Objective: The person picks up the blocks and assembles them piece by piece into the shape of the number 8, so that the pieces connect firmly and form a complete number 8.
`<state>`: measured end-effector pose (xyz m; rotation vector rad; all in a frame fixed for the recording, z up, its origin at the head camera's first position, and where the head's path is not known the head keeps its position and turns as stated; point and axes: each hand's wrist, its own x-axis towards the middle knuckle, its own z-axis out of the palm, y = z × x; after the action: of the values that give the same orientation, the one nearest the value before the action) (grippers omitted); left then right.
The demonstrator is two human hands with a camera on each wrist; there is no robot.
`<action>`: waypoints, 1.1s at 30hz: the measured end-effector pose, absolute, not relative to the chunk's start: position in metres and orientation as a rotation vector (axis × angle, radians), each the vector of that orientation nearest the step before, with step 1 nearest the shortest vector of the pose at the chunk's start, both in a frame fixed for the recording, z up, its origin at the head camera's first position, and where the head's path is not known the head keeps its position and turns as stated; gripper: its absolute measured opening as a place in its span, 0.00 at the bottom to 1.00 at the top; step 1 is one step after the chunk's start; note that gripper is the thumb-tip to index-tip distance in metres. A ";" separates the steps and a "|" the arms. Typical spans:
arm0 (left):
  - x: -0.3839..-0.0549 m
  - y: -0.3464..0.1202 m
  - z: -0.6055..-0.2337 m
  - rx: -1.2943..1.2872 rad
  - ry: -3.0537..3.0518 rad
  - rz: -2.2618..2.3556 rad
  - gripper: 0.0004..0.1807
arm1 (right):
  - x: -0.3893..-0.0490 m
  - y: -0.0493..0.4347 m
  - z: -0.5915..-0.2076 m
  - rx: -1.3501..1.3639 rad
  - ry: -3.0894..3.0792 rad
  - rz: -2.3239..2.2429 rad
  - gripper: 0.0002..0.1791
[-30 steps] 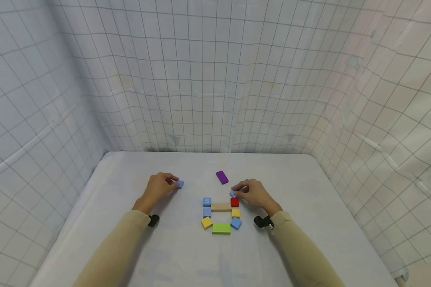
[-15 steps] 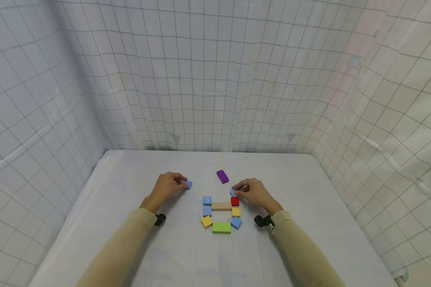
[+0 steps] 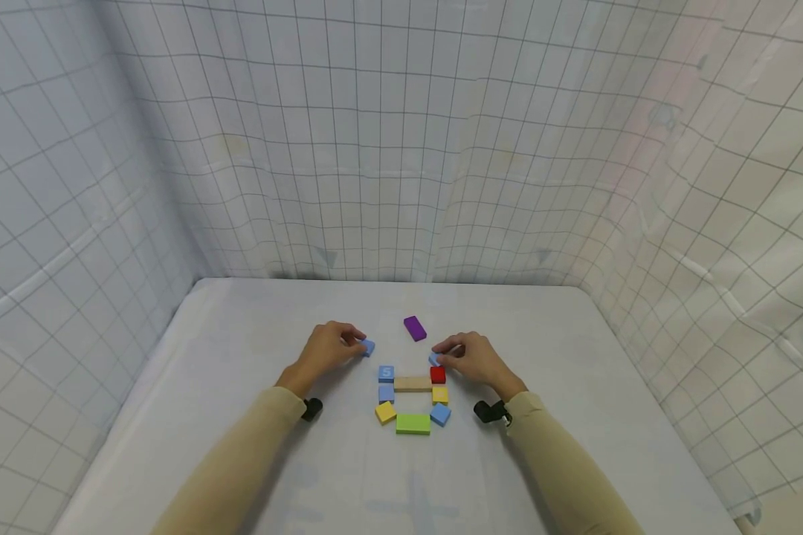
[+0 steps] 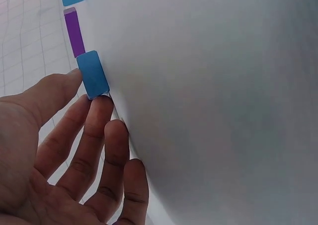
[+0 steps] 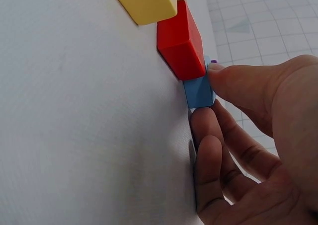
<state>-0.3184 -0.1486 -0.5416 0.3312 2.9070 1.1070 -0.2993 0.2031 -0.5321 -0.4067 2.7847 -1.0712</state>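
My left hand (image 3: 331, 347) pinches a blue block (image 4: 93, 74) between thumb and fingertips, just up and left of the blue block marked 5 (image 3: 386, 374). On the other side, my right hand (image 3: 471, 359) holds a second blue block (image 5: 198, 92) by its sides, right behind the red block (image 5: 181, 41). A wooden plank (image 3: 413, 384) lies between the 5 block and the red block. Below these sit another blue block (image 3: 386, 394), a yellow block (image 3: 439, 395), a tilted yellow block (image 3: 385, 413), a tilted blue block (image 3: 440, 414) and a green block (image 3: 413, 424).
A purple block (image 3: 415, 328) lies farther back, between the two hands. The white table (image 3: 542, 475) is enclosed by grid-patterned curtains (image 3: 401, 148) at the back and sides. Each wrist carries a small black camera.
My left hand has moved to the right with its blue block, toward the block marked 5. The right hand keeps its place at the blue block behind the red one.
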 end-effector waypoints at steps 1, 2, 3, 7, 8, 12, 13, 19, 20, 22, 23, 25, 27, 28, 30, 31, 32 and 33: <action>-0.318 -0.146 -0.541 0.330 2.900 1.113 0.13 | -0.299 0.203 -0.532 -0.407 2.784 -1.072 0.10; -0.317 -0.144 -0.541 0.326 2.893 1.115 0.13 | -0.299 0.203 -0.532 -0.406 2.784 -1.073 0.10; -0.316 -0.141 -0.540 0.316 2.883 1.115 0.13 | -0.299 0.203 -0.532 -0.405 2.783 -1.074 0.10; -0.306 -0.130 -0.526 0.284 2.854 1.107 0.13 | -0.300 0.203 -0.532 -0.404 2.781 -1.075 0.10; -0.306 -0.128 -0.526 0.284 2.855 1.098 0.13 | -0.300 0.203 -0.532 -0.402 2.780 -1.075 0.10; -0.305 -0.122 -0.527 0.299 2.853 1.078 0.13 | -0.299 0.203 -0.532 -0.402 2.779 -1.073 0.10; -0.305 -0.120 -0.527 0.304 2.848 1.083 0.13 | -0.299 0.203 -0.532 -0.403 2.778 -1.075 0.10; -0.303 -0.114 -0.526 0.326 2.832 1.100 0.13 | -0.299 0.203 -0.531 -0.412 2.785 -1.076 0.10; -0.303 -0.113 -0.526 0.331 2.833 1.100 0.13 | -0.299 0.203 -0.531 -0.411 2.785 -1.076 0.10; -0.303 -0.111 -0.527 0.349 2.837 1.095 0.12 | -0.299 0.203 -0.531 -0.409 2.784 -1.076 0.10; -0.303 -0.111 -0.528 0.354 2.837 1.094 0.12 | -0.299 0.203 -0.531 -0.409 2.784 -1.073 0.10; -0.303 -0.109 -0.528 0.358 2.836 1.093 0.12 | -0.299 0.203 -0.531 -0.410 2.785 -1.070 0.10; -0.303 -0.108 -0.528 0.363 2.837 1.092 0.12 | -0.299 0.203 -0.531 -0.412 2.787 -1.067 0.10; -0.303 -0.108 -0.528 0.366 2.839 1.090 0.12 | -0.299 0.203 -0.532 -0.414 2.787 -1.067 0.10; -0.303 -0.107 -0.527 0.367 2.840 1.086 0.12 | -0.299 0.203 -0.532 -0.417 2.788 -1.065 0.10; -0.302 -0.107 -0.527 0.370 2.840 1.081 0.12 | -0.299 0.203 -0.532 -0.419 2.788 -1.064 0.10; -0.302 -0.106 -0.526 0.373 2.840 1.077 0.12 | -0.299 0.203 -0.532 -0.419 2.788 -1.064 0.10; -0.303 -0.106 -0.526 0.374 2.838 1.074 0.12 | -0.299 0.203 -0.532 -0.418 2.788 -1.064 0.10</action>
<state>-0.3027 -0.1063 -0.5264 0.3736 2.8382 1.0738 -0.2994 0.2031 -0.5319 -0.4180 2.7877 -1.0645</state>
